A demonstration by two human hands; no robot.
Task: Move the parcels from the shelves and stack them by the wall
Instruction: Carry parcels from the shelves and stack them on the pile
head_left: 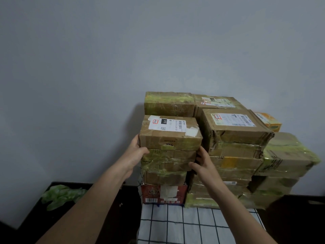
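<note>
1. parcels (235, 162) of brown card, many wrapped in yellow-green tape, stood stacked in several columns against the grey wall (105, 59).
2. the labelled parcel (170, 136), with a white shipping label on its top face, sat at the top of the nearest left column, level and square on the taped parcel under it.
3. the left hand (136, 150) gripped the labelled parcel's left side, fingers curled round behind it and the thumb at its lower front edge.
4. the right hand (202, 161) held its lower right corner, fingers tucked into the gap beside the next column and the thumb lying on the front of the parcel below.
5. a red box (163, 192) formed the base of that column, resting on a checked cloth (193, 224).
6. an orange carton (269, 121) lay on the pile's far right, near the wall.
7. crumpled green plastic (61, 196) lay on a dark surface to the left, well apart from the pile.
</note>
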